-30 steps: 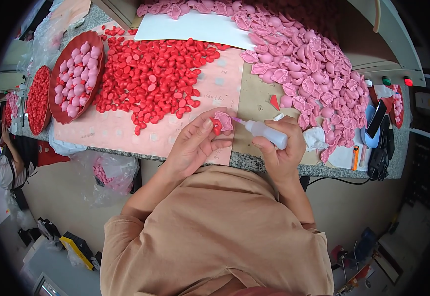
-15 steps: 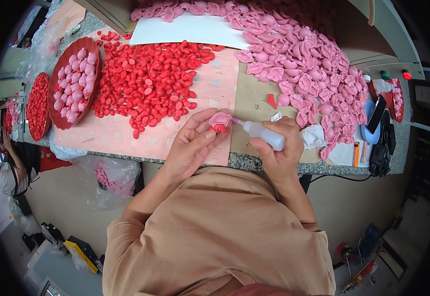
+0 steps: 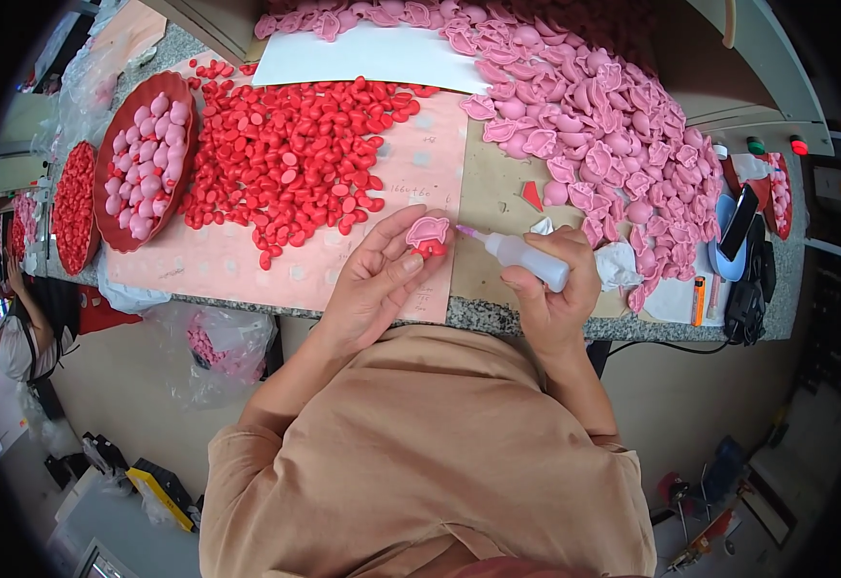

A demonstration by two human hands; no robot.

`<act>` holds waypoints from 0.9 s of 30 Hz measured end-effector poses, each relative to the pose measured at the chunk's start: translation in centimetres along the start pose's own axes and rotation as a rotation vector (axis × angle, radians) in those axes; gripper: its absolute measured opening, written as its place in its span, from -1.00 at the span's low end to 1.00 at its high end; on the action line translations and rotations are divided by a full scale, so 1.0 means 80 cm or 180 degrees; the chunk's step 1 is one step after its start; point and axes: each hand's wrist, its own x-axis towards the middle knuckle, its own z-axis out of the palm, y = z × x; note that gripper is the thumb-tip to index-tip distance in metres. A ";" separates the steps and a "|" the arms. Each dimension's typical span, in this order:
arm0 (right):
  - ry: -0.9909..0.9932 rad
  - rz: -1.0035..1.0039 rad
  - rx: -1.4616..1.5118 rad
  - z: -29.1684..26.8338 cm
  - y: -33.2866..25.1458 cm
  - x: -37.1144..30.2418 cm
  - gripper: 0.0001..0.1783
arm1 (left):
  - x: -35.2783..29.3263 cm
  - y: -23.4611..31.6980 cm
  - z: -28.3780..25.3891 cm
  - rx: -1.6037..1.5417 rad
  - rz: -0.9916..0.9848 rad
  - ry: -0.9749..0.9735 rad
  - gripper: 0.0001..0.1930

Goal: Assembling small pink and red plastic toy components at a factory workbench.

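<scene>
In my left hand (image 3: 374,279) a small moulded plastic part (image 3: 428,234) is pinched between thumb and fingers; its hollow pink top faces up, with a red piece at its lower edge. My right hand (image 3: 560,294) is wrapped round a translucent squeeze bottle (image 3: 528,261) with a thin purplish nozzle. The nozzle tip points left and stands slightly apart from the part's right edge. Beyond my left hand spreads a pile of small red pieces (image 3: 290,159). Beyond my right hand lies a big heap of pink hollow shells (image 3: 594,125).
A red scalloped tray (image 3: 187,173) of pink pieces stands at left, beside a tray of red pieces (image 3: 75,207). Crumpled tissue (image 3: 617,266), an orange lighter (image 3: 698,301), a blue dish (image 3: 726,265) and a phone (image 3: 737,222) lie at right. Another person (image 3: 20,332) sits far left.
The squeeze bottle in my right hand has moved a little to the right, its nozzle drawing away from the part. My left hand has barely moved.
</scene>
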 end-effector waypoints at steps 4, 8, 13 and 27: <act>-0.0041 0.0104 0.0073 0.001 0.000 0.001 -0.56 | 0.001 -0.001 0.000 -0.0010 0.0021 0.0042 -0.51; -0.0078 0.0073 0.0053 0.002 0.003 0.003 -0.56 | 0.001 0.001 0.001 -0.0065 -0.0005 0.0072 -0.51; -0.0078 0.0021 0.0029 0.003 0.002 0.004 -0.57 | 0.001 0.001 0.001 -0.0009 0.0006 0.0027 -0.52; -0.0222 -0.0120 -0.0233 0.002 -0.009 0.003 -0.53 | 0.000 0.000 0.000 -0.0040 0.0069 0.0061 -0.53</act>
